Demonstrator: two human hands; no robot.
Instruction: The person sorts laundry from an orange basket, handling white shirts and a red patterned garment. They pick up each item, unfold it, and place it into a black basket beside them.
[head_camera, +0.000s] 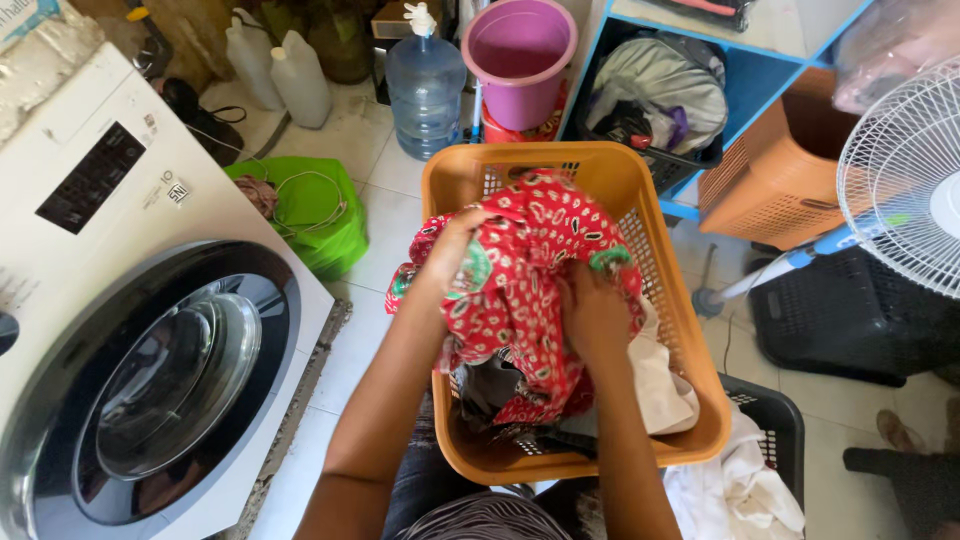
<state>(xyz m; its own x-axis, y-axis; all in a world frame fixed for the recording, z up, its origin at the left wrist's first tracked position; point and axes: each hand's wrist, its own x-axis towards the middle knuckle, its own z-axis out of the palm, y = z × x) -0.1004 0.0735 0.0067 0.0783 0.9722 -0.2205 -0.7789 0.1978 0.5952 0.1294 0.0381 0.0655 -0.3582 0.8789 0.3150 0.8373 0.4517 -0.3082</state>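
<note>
Where both hands bunch red cloth, apparently inside basket rim.

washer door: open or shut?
Shut. The washing machine's round door sits flush in its frame, with no gap along the rim. Both hands, left and right, grip the red patterned cloth over the orange basket.

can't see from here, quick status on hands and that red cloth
Both hands gripping: left hand, right hand. Red patterned cloth bunched above the orange basket. White cloth beneath; nothing in the way.
</note>
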